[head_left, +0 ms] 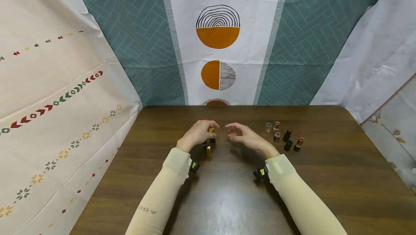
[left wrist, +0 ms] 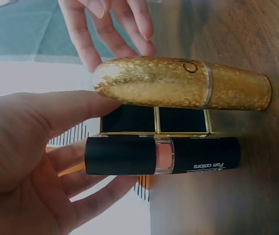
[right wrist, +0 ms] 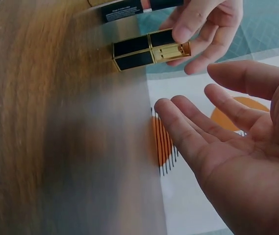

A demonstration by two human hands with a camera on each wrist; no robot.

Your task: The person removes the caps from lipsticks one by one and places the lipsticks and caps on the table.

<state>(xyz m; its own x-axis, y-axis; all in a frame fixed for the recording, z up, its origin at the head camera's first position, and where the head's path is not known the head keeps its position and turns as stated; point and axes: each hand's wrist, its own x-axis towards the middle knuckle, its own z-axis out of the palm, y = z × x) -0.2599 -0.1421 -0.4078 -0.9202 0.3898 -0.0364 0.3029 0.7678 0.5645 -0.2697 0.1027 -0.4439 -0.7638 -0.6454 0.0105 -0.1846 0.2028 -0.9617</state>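
My left hand (head_left: 203, 132) is at a black lipstick with gold edges (right wrist: 139, 51), which stands upright on the table. In the right wrist view its thumb (right wrist: 184, 30) lies on the upper part of this lipstick, with fingers curled behind. Beside it stand a gold, bullet-shaped lipstick (left wrist: 178, 85) and a black lipstick with a pinkish band (left wrist: 198, 155), marked "Fun colors". My right hand (head_left: 244, 135) hovers to the right of these, fingers spread and loosely bent, holding nothing. The left wrist view partly hides the gold-edged lipstick behind the other two.
On the right of the brown table (head_left: 227, 199) stand a clear cap (head_left: 268, 128), a black cap (head_left: 288, 145) and several uncapped lipsticks, among them a black-and-gold one (head_left: 299, 144). A patterned cloth (head_left: 217, 54) hangs behind the table's far edge.
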